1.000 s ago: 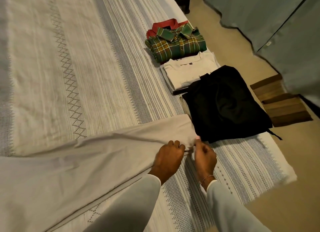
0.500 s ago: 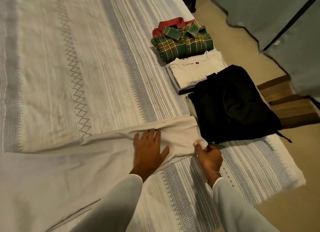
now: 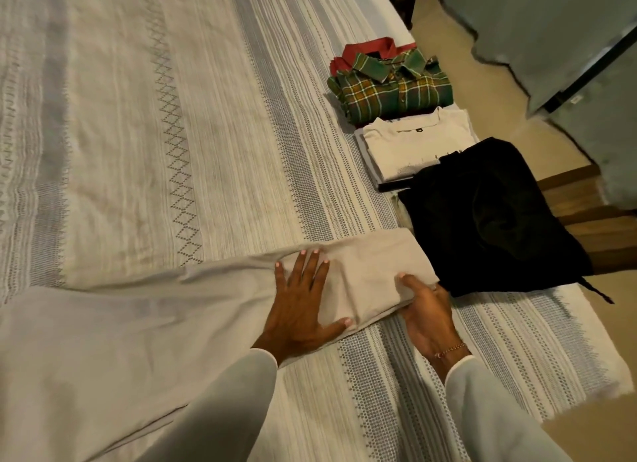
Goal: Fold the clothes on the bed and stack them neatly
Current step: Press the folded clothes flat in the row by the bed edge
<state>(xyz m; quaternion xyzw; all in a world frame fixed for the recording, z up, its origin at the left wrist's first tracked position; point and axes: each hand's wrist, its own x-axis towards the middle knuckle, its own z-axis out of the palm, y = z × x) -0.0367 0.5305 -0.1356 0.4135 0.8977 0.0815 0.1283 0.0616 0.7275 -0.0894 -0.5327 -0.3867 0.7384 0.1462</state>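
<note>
Item: beige garment [image 3: 372, 272], near edge of bed [image 3: 138, 117], beside black pile [image 3: 489, 220]. My left hand [image 3: 303, 310] presses flat, fingers straight; right hand [image 3: 427, 310] pinches the folded end. Step: mid-fold. Next, I judge: another fold, edges aligned.
</note>
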